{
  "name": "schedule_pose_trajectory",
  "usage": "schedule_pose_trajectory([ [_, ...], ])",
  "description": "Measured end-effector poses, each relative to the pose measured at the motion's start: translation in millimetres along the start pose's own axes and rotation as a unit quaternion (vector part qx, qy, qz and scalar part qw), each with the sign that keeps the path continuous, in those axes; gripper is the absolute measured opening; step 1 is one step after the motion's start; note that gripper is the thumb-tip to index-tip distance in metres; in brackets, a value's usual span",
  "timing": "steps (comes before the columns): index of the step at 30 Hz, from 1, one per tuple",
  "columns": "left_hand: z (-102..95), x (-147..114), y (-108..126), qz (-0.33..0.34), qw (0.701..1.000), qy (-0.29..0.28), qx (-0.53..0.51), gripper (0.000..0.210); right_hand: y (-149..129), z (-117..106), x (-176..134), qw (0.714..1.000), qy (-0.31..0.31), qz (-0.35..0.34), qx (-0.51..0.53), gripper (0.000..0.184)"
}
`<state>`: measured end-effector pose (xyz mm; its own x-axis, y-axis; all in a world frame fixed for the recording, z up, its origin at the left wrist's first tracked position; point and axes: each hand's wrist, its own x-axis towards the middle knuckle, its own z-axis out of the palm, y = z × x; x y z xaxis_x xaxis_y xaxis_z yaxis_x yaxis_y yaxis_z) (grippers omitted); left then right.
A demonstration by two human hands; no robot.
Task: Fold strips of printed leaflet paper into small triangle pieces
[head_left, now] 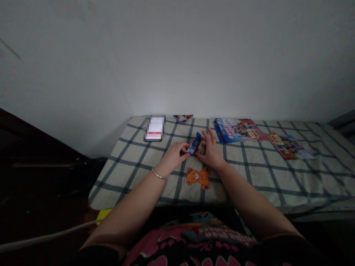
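Note:
A small folded piece of printed paper [195, 143], mostly blue with white lettering, is between my two hands above the checked cloth. My left hand [175, 156] pinches its lower left corner between thumb and fingers. On the other side, my right hand [212, 151] grips the paper's right edge, thumb low and fingers higher up. The right fingertips are partly raised and spread. Part of the paper's underside is hidden by the fingers. Just below the hands, an orange bear print [198, 178] shows on the cloth.
A phone [155, 128] with a lit, blurred screen lies at the back left. Beside it, against the wall, is a folded paper piece [183, 118]. Printed leaflets [235, 130] are stacked at the right, with another leaflet [291, 146] farther right. The checked cloth [124, 162] covers the table.

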<state>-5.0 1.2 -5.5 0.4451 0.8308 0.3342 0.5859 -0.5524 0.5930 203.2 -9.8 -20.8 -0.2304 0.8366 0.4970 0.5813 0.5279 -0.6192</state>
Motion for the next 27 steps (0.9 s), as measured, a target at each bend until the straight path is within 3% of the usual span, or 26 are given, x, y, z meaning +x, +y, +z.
schedule_pose_trajectory([
  [7, -3.8, -1, 0, 0.035, 0.999, 0.017, 0.031, 0.030, 14, 0, 3, 0.996, 0.070, 0.050, -0.032, 0.096],
  [18, -7.0, -4, 5, 0.039, 0.994, 0.072, 0.073, 0.020, 6, -11, 6, 0.984, 0.145, 0.096, 0.045, 0.032],
  [27, -9.8, -5, 4, 0.047, 0.984, 0.142, 0.093, 0.015, 4, -13, 4, 0.980, 0.183, 0.066, 0.040, 0.008],
])
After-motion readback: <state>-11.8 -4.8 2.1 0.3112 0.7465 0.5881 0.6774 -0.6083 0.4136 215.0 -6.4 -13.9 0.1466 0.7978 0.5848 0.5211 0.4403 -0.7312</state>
